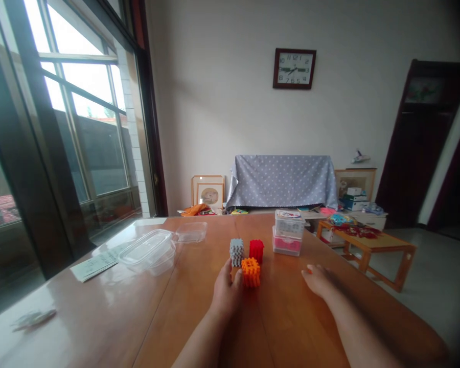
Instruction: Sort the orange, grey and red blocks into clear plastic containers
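Observation:
Three bundles of small bumpy plastic pieces stand close together on the table: a grey bundle, a red bundle and an orange bundle nearest me. My left hand is beside them, thumb and fingers apart. Its fingertips are by the grey bundle and its thumb is next to the orange one; whether they touch is hard to tell. Off to the right, my right hand is above the table with its fingers drawn together. A tiny orange piece shows at its fingertips.
Two stacked clear boxes, the lower with pink contents, stand right of the bundles. Clear plastic containers and a printed sheet lie to the left. A small packet sits near the left edge. Beyond the table is a low wooden table.

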The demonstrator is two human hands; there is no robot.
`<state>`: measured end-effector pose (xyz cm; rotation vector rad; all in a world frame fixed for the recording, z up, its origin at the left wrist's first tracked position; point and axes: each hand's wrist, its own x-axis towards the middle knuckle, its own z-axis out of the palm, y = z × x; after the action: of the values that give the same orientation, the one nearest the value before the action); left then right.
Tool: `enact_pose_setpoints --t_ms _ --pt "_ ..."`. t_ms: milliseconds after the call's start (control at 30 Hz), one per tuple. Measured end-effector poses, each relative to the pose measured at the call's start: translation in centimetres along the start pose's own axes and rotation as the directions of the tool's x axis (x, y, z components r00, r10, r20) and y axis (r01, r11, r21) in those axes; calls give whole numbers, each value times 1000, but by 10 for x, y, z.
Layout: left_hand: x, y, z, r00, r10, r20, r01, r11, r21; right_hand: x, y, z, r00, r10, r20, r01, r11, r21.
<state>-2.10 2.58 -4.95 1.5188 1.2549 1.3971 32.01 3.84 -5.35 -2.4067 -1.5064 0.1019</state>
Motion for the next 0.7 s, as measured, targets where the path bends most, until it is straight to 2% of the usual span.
enact_pose_setpoints --t_ms 100,200,333,433,533,700 --pt "-9 0 -7 999 -23 -48 25 999 40 -35 -19 11 988 -152 24 151 988 20" --pt "-30 2 -17 998 1 -55 4 995 95 -83 -44 26 962 -270 32 269 962 52" --pt "-67 10 -31 995 36 95 -48 991 126 -149 -85 45 902 -422 -96 432 872 230" --pt "-89 18 -39 977 109 184 -140 977 163 -182 -116 52 859 -487 -159 500 733 461" --pt "-100 25 -43 966 133 222 -175 967 184 -191 -135 49 853 -467 -233 487 552 677" --pt "-109 35 -46 973 91 214 -140 963 230 -184 -129 42 953 -240 -186 268 377 887"
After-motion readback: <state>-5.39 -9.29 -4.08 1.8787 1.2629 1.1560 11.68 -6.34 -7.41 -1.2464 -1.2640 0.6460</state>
